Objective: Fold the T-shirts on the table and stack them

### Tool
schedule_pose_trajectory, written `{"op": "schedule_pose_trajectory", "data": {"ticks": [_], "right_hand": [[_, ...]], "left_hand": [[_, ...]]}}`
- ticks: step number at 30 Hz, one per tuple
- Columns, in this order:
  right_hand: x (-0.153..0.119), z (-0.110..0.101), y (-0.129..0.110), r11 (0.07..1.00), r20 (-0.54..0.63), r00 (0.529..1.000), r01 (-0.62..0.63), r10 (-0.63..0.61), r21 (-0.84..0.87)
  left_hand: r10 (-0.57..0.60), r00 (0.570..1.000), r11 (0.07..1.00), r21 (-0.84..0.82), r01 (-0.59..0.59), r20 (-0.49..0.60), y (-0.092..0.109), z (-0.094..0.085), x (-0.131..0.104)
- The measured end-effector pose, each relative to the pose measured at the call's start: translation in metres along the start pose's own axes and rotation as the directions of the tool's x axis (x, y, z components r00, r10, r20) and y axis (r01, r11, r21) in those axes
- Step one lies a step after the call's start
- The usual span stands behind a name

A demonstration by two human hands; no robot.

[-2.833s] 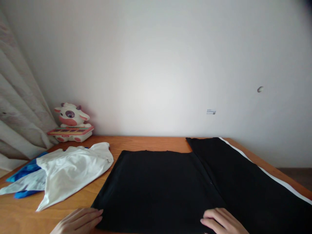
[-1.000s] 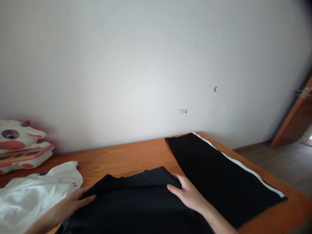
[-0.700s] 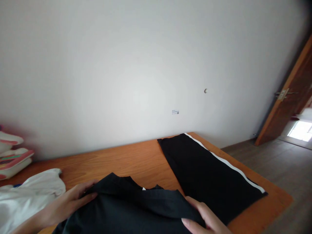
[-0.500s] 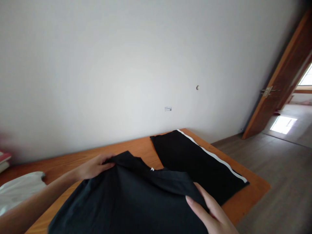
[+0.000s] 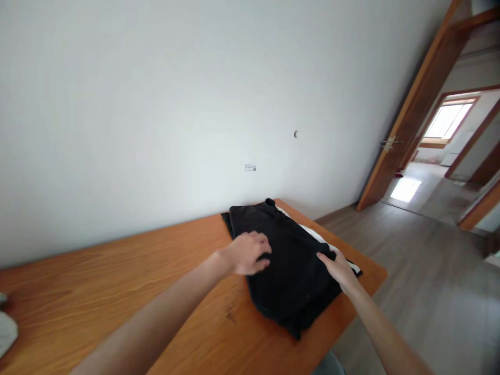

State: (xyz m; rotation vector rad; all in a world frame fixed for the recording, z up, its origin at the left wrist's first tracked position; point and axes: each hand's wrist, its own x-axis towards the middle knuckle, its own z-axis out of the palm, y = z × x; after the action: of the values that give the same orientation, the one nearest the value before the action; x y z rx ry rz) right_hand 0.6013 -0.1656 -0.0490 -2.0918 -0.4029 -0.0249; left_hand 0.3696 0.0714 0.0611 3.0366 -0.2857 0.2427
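Note:
A black shirt (image 5: pixel 281 265) lies folded on the table, on top of another black garment with a white stripe (image 5: pixel 320 237). Over the shirt's left part, my left hand (image 5: pixel 250 254) has its fingers apart and slightly bent, holding nothing. Whether its fingertips touch the cloth I cannot tell. At the shirt's right edge, my right hand (image 5: pixel 338 266) pinches the fabric between thumb and fingers. Most of the lower garment is hidden; its striped side and a dark strip at the left show.
The wooden table (image 5: pixel 128 276) runs along a white wall (image 5: pixel 156 114). At the far left edge is part of a white cloth (image 5: pixel 5 333). An open wooden door (image 5: pixel 406 117) stands to the right, beyond the grey floor (image 5: pixel 414 260).
The black shirt, earlier held up by both hands, now lies over the striped garment. My left hand has let go and moved right; my right hand still grips it. The view has shifted right.

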Motion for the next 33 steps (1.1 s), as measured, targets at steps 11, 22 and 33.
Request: {"op": "schedule_pose_trajectory", "data": {"ticks": [11,22,33], "right_hand": [[0.024,0.013,-0.010,0.995,0.001,1.000,0.026,-0.026,-0.096],[0.016,0.000,-0.036,0.803,0.124,0.919,0.387,-0.373,-0.453],[0.064,0.086,-0.063,0.739,0.505,0.783,0.573,-0.363,-0.356]], "left_hand": [[-0.010,0.993,0.973,-0.231,-0.018,-0.120,0.039,0.073,-0.068],[0.114,0.977,0.976,-0.163,-0.144,-0.178,0.083,0.087,-0.067],[0.096,0.958,0.993,-0.046,-0.112,-0.272,0.075,0.144,-0.103]]}}
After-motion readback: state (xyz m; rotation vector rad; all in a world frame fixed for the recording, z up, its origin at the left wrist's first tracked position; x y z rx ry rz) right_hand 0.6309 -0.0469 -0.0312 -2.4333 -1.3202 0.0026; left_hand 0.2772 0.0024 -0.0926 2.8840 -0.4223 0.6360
